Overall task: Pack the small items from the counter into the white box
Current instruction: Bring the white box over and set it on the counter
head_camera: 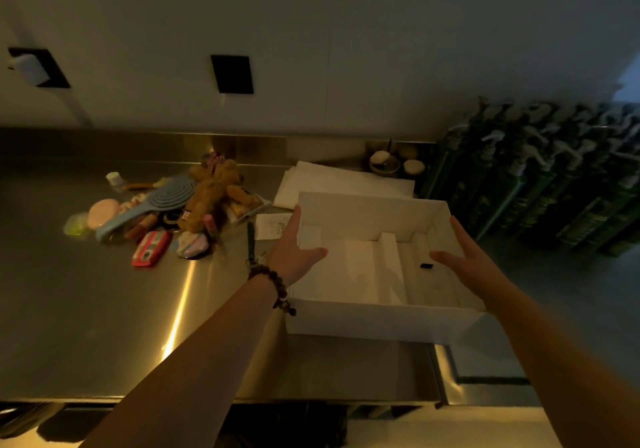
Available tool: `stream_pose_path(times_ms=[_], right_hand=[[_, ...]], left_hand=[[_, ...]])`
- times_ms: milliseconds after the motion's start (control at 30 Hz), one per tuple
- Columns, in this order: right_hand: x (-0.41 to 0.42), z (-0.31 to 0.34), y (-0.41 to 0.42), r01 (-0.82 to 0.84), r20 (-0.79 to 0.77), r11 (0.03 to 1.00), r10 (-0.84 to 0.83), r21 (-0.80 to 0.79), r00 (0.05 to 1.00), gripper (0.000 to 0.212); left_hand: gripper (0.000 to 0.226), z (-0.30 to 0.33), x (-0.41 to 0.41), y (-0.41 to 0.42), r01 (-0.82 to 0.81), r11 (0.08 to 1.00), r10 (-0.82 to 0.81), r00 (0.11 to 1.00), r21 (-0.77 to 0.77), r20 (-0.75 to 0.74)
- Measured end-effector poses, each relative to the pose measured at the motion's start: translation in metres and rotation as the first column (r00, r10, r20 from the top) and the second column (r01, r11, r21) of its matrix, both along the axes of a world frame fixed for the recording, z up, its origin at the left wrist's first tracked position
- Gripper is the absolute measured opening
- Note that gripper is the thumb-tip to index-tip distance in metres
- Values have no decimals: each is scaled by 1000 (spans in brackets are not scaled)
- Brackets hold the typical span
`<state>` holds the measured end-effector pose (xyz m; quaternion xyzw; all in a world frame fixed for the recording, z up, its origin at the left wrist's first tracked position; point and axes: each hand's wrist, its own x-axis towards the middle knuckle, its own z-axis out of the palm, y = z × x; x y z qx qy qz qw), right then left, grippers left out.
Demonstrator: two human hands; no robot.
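Observation:
The white box (381, 319) sits open on the steel counter (86, 309), with white inner dividers and a small black piece (426, 266) inside. My left hand (294, 245), beaded bracelet on the wrist, grips the box's left wall, thumb inside. My right hand (467, 257) holds the right wall, thumb over the rim. A pile of small items lies to the left: a brown plush bear (214, 194), a blue hairbrush (156, 205), a red case (150, 248), a pink round compact (102, 212) and a small bottle (114, 180).
A white lid or folded sheet (332, 184) lies behind the box. Small bowls (384, 165) stand at the back wall. Rows of dark green pump bottles (540, 184) fill the right side. A green strap (250, 239) and a card (272, 225) lie left of the box.

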<state>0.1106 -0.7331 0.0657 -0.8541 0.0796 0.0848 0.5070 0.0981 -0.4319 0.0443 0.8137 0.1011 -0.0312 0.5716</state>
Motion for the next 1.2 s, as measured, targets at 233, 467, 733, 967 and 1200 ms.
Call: stream_pose_path(times_ms=[233,467,733,967,1200], right_hand=[[46,-1,17,-16,25,1000,17,-23,1000,79],[61,-3,15,-28,29,997,30,-72,999,82],[56,12,15,-58,145,945,110,-322,983,74],[46,36,75,-147,312,906,284,-396,907,71],[34,27,178,-346,336,862,472,-371,815,65]], left_hand=[[94,3,36,15,-76,994,77,997,80,-15],[91,1,47,14,-93,985,95,996,143,-1],[81,8,35,20,-84,973,82,996,214,19],[69,31,-1,34,-187,891,114,974,414,196],[66,43,-41,80,-292,726,172,954,623,246]])
